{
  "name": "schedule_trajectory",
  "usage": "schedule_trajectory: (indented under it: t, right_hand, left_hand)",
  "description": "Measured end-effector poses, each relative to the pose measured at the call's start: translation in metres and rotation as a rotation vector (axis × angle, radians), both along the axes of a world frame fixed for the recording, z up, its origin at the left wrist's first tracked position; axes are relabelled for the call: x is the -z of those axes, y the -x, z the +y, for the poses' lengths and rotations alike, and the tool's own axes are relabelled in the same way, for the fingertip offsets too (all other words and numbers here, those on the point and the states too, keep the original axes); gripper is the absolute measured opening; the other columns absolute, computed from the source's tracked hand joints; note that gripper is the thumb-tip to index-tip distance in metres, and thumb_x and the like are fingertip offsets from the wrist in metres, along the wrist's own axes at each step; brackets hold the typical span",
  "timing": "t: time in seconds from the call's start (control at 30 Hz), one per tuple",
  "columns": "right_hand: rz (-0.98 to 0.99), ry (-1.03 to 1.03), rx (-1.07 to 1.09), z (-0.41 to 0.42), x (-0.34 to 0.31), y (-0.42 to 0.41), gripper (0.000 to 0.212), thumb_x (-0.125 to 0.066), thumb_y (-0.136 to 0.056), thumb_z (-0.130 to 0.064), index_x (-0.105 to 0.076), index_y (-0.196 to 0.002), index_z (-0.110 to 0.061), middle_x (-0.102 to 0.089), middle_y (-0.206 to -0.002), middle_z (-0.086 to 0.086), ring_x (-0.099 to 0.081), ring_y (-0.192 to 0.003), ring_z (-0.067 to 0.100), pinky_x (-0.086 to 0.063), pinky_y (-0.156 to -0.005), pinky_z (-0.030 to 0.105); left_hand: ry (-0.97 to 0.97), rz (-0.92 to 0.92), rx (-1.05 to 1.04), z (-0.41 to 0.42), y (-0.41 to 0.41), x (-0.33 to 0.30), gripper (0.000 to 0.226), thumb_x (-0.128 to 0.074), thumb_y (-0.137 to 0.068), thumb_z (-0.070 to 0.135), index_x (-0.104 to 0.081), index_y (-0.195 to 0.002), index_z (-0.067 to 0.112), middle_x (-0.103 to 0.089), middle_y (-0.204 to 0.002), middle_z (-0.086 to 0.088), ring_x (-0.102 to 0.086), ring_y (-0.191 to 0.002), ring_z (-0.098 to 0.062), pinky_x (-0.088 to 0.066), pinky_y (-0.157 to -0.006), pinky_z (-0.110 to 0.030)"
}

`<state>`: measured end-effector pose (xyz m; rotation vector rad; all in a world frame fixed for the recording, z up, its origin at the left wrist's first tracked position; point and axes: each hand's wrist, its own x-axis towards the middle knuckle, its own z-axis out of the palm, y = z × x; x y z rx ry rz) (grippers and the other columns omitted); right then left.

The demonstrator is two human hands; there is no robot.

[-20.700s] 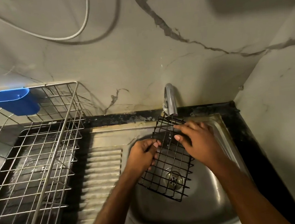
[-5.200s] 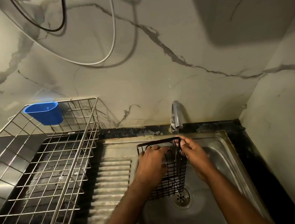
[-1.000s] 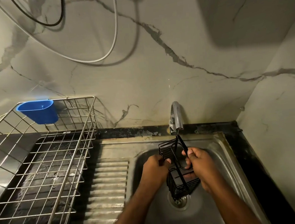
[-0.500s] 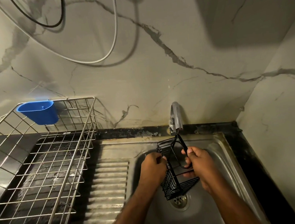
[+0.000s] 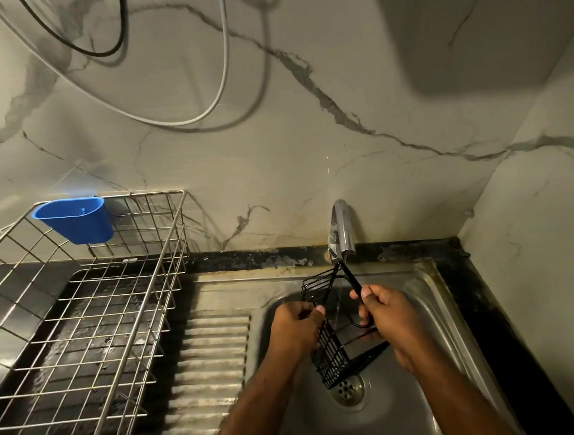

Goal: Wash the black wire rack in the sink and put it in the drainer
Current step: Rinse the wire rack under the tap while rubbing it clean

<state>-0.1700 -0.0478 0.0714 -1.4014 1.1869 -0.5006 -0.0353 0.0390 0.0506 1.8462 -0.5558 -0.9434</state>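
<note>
Underwater, black wire rack (image 5: pixel 330 344) in both hands

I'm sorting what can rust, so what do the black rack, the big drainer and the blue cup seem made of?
Black rack: thin wire with a matte black coating, probably metal underneath.
Drainer: bare silvery wire, shiny, likely steel or chrome-plated.
Blue cup: smooth, uniformly coloured moulded walls, looks like plastic.

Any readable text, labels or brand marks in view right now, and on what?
None can be read. A small pale tag on the wire drainer's back wall is too small to read. The black wire rack, tap and blue cup show no markings.
</note>
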Motion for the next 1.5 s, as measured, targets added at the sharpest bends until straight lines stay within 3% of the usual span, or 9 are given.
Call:
schedule_trajectory:
  t: [0.33,0.47,0.63,0.83,0.97,1.07,1.2,1.43,1.5]
  right_hand:
    - [0.035,0.011,-0.007,-0.005,0.005,0.001,0.023,-0.045,-0.104,-0.029,-0.065,-0.111,-0.02,-0.068,-0.089,0.005,-0.067,-0.08,0.017,-0.057,-0.063,0.031]
    - [0.299,0.363,-0.086,-0.012,0.008,0.002,0.042,-0.045,-0.102,-0.04,-0.053,-0.137,-0.02,-0.065,-0.123,0.001,-0.062,-0.111,0.018,-0.047,-0.09,0.028]
    - [0.37,0.552,-0.217,-0.016,0.014,-0.002,0.065,-0.041,-0.095,-0.057,-0.025,-0.154,-0.033,-0.039,-0.151,0.008,-0.049,-0.131,0.025,-0.045,-0.1,0.039]
    - [0.337,0.411,-0.212,-0.016,0.032,0.0,0.069,-0.041,-0.082,-0.07,-0.04,-0.144,-0.039,-0.036,-0.142,0.011,-0.056,-0.115,0.025,-0.045,-0.082,0.027]
    - [0.402,0.431,-0.219,-0.016,0.039,0.005,0.077,-0.032,-0.077,-0.077,-0.043,-0.143,-0.04,-0.021,-0.151,0.009,-0.034,-0.137,0.032,-0.039,-0.103,0.039]
    - [0.476,0.64,-0.239,-0.014,0.038,0.002,0.061,-0.029,-0.091,-0.07,-0.044,-0.142,-0.04,-0.012,-0.158,-0.002,-0.014,-0.145,0.025,-0.026,-0.114,0.052]
    - [0.431,0.672,-0.328,-0.018,0.032,0.002,0.058,-0.032,-0.092,-0.064,-0.05,-0.135,-0.029,-0.047,-0.138,-0.003,-0.028,-0.131,0.017,-0.032,-0.099,0.033]
    - [0.255,0.569,-0.504,-0.036,0.033,0.026,0.073,-0.045,-0.071,-0.088,-0.046,-0.126,-0.04,-0.05,-0.123,-0.008,-0.05,-0.115,0.017,-0.05,-0.094,0.042]
    - [0.169,0.572,-0.447,-0.034,0.031,0.029,0.069,-0.054,-0.067,-0.085,-0.048,-0.12,-0.041,-0.052,-0.116,-0.015,-0.054,-0.109,0.009,-0.05,-0.087,0.029]
  left_hand:
    - [0.113,0.059,-0.031,0.001,0.003,-0.007,0.008,-0.068,-0.097,0.018,-0.076,-0.099,0.018,-0.074,-0.084,0.004,-0.062,-0.071,-0.005,-0.048,-0.061,-0.019]
    - [0.129,-0.029,0.021,0.002,0.009,-0.005,0.007,-0.072,-0.093,0.014,-0.074,-0.095,0.021,-0.075,-0.085,-0.002,-0.063,-0.072,-0.004,-0.051,-0.065,-0.019]
    - [0.078,-0.268,0.184,-0.001,0.018,-0.001,0.008,-0.075,-0.09,0.017,-0.07,-0.088,0.023,-0.066,-0.07,0.009,-0.058,-0.063,0.001,-0.043,-0.062,-0.01]
    - [0.078,-0.392,0.325,0.001,0.025,-0.009,0.014,-0.067,-0.089,0.01,-0.067,-0.079,0.02,-0.063,-0.065,0.009,-0.059,-0.061,0.002,-0.043,-0.059,-0.01]
    - [0.074,-0.415,0.342,0.003,0.025,-0.01,0.006,-0.068,-0.084,0.013,-0.068,-0.078,0.012,-0.06,-0.062,0.005,-0.055,-0.058,-0.004,-0.042,-0.057,-0.013]
    - [0.089,-0.4,0.327,0.002,0.025,-0.014,0.011,-0.074,-0.079,0.017,-0.067,-0.075,0.01,-0.064,-0.064,0.002,-0.055,-0.058,-0.005,-0.044,-0.058,-0.019]
    - [0.09,-0.39,0.326,0.005,0.024,-0.012,0.023,-0.084,-0.074,0.024,-0.066,-0.073,0.01,-0.069,-0.072,-0.006,-0.054,-0.059,-0.005,-0.047,-0.062,-0.026]
    - [0.094,-0.428,0.392,0.014,0.031,-0.016,0.03,-0.089,-0.073,0.027,-0.06,-0.068,0.022,-0.059,-0.065,0.008,-0.054,-0.058,-0.001,-0.044,-0.056,-0.016]
    - [0.112,-0.466,0.415,0.013,0.031,-0.018,0.026,-0.088,-0.074,0.027,-0.065,-0.075,0.014,-0.058,-0.066,0.008,-0.053,-0.058,-0.004,-0.043,-0.055,-0.016]
